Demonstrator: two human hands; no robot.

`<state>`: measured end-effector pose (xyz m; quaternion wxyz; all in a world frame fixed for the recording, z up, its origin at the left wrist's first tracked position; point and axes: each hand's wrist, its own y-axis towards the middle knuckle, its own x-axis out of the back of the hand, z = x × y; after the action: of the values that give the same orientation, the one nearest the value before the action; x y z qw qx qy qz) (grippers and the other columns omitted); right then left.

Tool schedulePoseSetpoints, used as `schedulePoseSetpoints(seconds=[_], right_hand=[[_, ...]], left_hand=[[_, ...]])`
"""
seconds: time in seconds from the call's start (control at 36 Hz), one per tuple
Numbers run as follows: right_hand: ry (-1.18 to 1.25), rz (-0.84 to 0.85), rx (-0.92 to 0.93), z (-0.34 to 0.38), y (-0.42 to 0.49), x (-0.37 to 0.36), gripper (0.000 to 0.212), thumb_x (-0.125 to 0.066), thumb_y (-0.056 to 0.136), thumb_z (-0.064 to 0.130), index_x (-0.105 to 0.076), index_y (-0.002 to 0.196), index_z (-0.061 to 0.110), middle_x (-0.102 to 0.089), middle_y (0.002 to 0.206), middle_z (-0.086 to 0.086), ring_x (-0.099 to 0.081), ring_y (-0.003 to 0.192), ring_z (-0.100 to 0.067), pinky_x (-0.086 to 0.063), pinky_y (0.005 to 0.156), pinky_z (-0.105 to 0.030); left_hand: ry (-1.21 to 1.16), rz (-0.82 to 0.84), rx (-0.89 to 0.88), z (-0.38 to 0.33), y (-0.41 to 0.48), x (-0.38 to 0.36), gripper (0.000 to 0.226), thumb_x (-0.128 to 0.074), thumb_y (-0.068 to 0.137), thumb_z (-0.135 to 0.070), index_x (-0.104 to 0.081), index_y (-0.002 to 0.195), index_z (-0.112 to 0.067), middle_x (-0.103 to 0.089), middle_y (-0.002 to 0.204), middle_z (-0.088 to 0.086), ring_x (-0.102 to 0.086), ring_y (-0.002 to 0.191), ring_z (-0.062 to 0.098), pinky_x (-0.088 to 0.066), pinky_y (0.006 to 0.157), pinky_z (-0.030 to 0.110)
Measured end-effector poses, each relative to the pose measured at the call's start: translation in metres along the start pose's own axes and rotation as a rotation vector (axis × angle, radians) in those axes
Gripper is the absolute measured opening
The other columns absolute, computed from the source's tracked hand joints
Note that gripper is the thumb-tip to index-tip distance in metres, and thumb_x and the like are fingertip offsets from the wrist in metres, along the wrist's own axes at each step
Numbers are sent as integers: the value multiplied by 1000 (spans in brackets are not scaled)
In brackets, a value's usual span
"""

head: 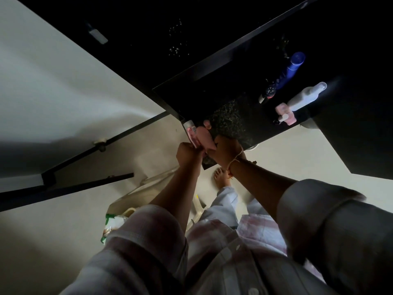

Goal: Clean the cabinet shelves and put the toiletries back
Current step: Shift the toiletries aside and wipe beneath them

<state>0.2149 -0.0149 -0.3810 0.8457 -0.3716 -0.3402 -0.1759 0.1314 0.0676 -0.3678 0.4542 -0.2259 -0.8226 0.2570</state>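
Head camera: left hand (188, 153) fists a pink tube (192, 133) at the dark shelf (230, 116) corner, right hand (226, 155) alongside, grip unclear, blue bottle (291, 69) at two o'clock.

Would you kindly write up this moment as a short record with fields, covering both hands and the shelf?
setting: dark cabinet shelf, dim light
left hand: curled, holds a pink tube at the shelf's front edge
right hand: against a pink item beside the tube; its grip is hidden
on shelf: blue bottle, white bottle, pink pump bottle, all apart from the hands
floor: pale bag below the left forearm
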Motion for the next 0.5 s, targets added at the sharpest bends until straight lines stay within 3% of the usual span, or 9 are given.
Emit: schedulePoseSetpoints(seconds=[0.08, 0.17, 0.22, 0.36, 0.5], right_hand=[[0, 21, 6, -1, 1, 3, 47, -61, 86, 46, -59, 120, 13, -66, 107, -6, -62, 100, -24, -51, 84, -32], [12, 59, -1, -4, 2, 10, 42, -60, 87, 43, -63, 115, 12, -68, 101, -6, -63, 92, -21, -51, 78, -27], [11, 93, 7, -7, 1, 15, 41, -60, 87, 43, -65, 112, 11, -68, 98, -6, -62, 88, -20, -48, 75, -26], [21, 145, -15, -23, -15, 24, 39, -60, 87, 43, -67, 110, 13, -67, 99, -4, -60, 88, -18, -49, 78, -26], [61, 149, -101, -58, -38, 36, 37, -63, 86, 42, -67, 109, 14, -66, 105, -4, -61, 97, -21, -48, 80, -28]], left_hand=[[-25, 3, 48, -1, 0, -1, 20, -78, 65, -16, -70, 77, -3, -64, 67, 8, -57, 61, 22, -42, 52, 24], [-180, 46, 131, 0, -5, -4, 15, -77, 59, -11, -65, 67, -5, -60, 57, 7, -50, 53, 21, -39, 42, 21], [-282, 61, 150, 2, -9, -6, 22, -77, 54, -13, -55, 54, -8, -54, 51, 8, -42, 51, 20, -35, 46, 25], [-469, 63, 172, 10, -24, -8, 25, -70, 82, -10, -55, 62, -5, -52, 57, 14, -41, 47, 17, -34, 38, 20], [-498, 74, 203, 25, -40, -16, 45, -67, 87, -9, -43, 48, -11, -40, 36, -1, -32, 30, 10, -24, 34, 15]])
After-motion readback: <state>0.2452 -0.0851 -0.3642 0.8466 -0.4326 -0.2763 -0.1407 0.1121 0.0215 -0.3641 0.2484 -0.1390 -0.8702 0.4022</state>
